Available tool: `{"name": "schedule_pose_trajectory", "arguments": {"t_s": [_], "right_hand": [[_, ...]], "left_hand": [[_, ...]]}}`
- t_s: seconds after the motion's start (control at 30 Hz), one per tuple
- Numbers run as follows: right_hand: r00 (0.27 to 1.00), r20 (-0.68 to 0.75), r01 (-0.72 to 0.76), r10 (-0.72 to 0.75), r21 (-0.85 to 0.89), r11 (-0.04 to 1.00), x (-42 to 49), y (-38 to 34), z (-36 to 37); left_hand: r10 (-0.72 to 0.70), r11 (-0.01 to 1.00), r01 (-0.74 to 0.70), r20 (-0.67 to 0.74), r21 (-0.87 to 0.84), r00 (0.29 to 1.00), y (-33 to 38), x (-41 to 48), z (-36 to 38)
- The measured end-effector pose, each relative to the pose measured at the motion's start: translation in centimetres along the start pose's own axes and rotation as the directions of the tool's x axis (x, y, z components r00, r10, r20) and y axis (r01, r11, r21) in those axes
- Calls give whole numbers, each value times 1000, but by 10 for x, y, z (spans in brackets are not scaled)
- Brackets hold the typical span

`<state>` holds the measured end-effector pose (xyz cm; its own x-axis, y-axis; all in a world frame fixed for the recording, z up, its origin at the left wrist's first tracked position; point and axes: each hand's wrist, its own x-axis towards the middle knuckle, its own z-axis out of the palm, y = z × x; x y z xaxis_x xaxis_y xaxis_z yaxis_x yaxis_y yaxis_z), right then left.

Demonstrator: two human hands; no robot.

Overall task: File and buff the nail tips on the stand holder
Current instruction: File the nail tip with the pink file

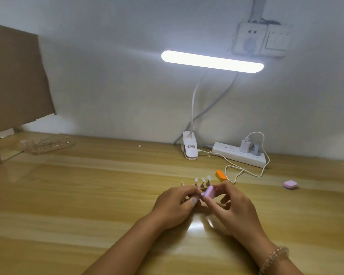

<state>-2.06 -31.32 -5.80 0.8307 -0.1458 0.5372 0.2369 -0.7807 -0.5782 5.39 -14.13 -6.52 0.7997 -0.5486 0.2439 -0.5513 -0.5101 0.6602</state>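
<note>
White wall [107, 66], lit clip lamp [212, 61], wooden desk [87, 195].

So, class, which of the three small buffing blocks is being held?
The pink-and-lilac block pinched by the right hand; the orange block and the other pink block lie untouched on the table.
</note>
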Motion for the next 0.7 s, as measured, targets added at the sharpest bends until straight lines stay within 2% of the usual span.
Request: {"name": "schedule_pose_trajectory", "arguments": {"t_s": [0.13, 0.27, 0.37, 0.5, 0.63, 0.7], "right_hand": [[992, 83, 94, -94, -1, 996, -6, -5, 2], [1000, 12, 26, -26, -9, 1000, -1, 1, 1], [992, 69, 101, -101, 1, 995, -5, -2, 3], [1000, 14, -4, 3, 34, 999, 1, 6, 3], [993, 81, 83, -88, 64, 994, -5, 0, 4], [997, 60, 42, -46, 76, 996, -2, 1, 4]], "left_hand": [[8, 1000, -8, 2, -5, 1000, -1, 0, -1], [8, 1000, -8, 4, -10, 1000, 0, 0, 0], [7, 1000, -6, 18, -31, 1000, 1, -2, -2], [12, 999, -12, 1, -52, 1000, 5, -3, -2], [24, 998, -24, -6, -63, 1000, 4, -3, -3], [22, 997, -23, -12, -70, 1000, 4, -3, -4]]}}
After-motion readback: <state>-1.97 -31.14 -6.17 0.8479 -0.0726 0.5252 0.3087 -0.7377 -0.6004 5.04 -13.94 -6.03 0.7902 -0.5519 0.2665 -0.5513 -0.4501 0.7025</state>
